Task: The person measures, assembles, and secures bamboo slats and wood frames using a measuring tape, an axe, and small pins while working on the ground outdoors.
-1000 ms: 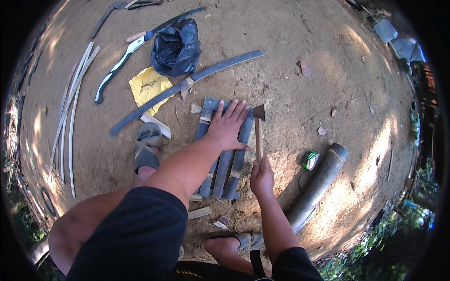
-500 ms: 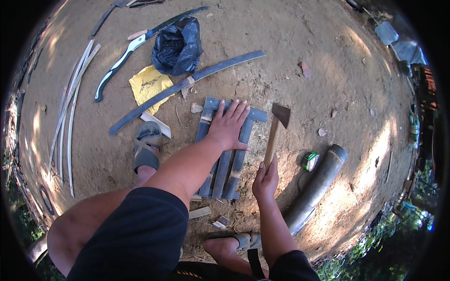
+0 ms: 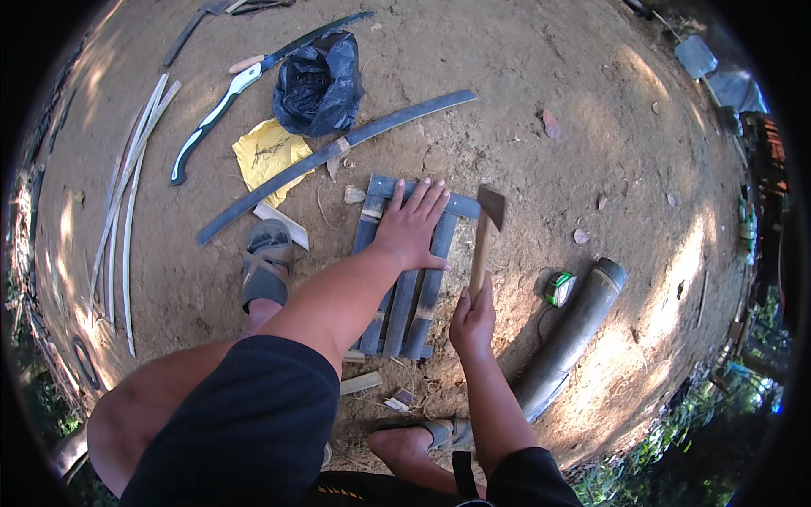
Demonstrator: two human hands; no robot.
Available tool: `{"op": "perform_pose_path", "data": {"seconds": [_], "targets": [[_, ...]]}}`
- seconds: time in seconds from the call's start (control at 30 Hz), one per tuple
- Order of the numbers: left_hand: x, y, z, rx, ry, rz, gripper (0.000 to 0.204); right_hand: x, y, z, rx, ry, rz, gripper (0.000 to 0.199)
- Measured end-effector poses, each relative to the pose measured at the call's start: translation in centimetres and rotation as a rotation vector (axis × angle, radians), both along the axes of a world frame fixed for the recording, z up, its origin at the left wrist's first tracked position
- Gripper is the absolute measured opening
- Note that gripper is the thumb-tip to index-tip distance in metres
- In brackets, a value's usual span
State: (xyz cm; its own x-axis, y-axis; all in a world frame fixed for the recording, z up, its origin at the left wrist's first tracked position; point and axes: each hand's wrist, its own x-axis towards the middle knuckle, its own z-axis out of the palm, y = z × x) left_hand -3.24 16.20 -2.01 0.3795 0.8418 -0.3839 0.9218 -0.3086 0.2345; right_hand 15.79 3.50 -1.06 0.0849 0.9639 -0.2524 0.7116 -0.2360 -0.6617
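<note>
My left hand (image 3: pixel 412 226) lies flat, fingers spread, on a small frame of dark bamboo slats (image 3: pixel 404 302) on the dirt ground. A crosspiece (image 3: pixel 463 204) runs over the slats' far ends. My right hand (image 3: pixel 473 319) grips the wooden handle of a hammer (image 3: pixel 483 235). Its dark head is near the crosspiece's right end, raised slightly off the frame.
A thick bamboo tube (image 3: pixel 568 331) and a green tape measure (image 3: pixel 558 288) lie to the right. A long curved slat (image 3: pixel 329 159), yellow paper (image 3: pixel 269 154), a black plastic bag (image 3: pixel 318 83), a handsaw (image 3: pixel 209 123) and thin strips (image 3: pixel 127 203) lie to the left and beyond. My sandalled feet (image 3: pixel 265 262) flank the frame.
The hammer rose and swung right half a second ago, then came back down and left toward the crosspiece's end. My left hand stayed pressed on the slats.
</note>
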Motion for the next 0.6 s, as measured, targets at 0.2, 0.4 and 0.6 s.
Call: {"op": "perform_pose_path", "data": {"seconds": [0.2,0.4,0.6], "targets": [[-0.3,-0.2,-0.3,0.034,-0.01,0.004,0.135,-0.1,0.2,0.8,0.04,0.002,0.035,0.057],[0.2,-0.2,0.0,-0.017,-0.026,0.013,0.133,0.5,0.2,-0.3,-0.077,-0.024,0.068,0.059],[0.1,0.0,0.3,-0.016,-0.006,0.009,0.128,2.7,-0.3,-0.7,0.01,0.005,0.07,0.058]]}}
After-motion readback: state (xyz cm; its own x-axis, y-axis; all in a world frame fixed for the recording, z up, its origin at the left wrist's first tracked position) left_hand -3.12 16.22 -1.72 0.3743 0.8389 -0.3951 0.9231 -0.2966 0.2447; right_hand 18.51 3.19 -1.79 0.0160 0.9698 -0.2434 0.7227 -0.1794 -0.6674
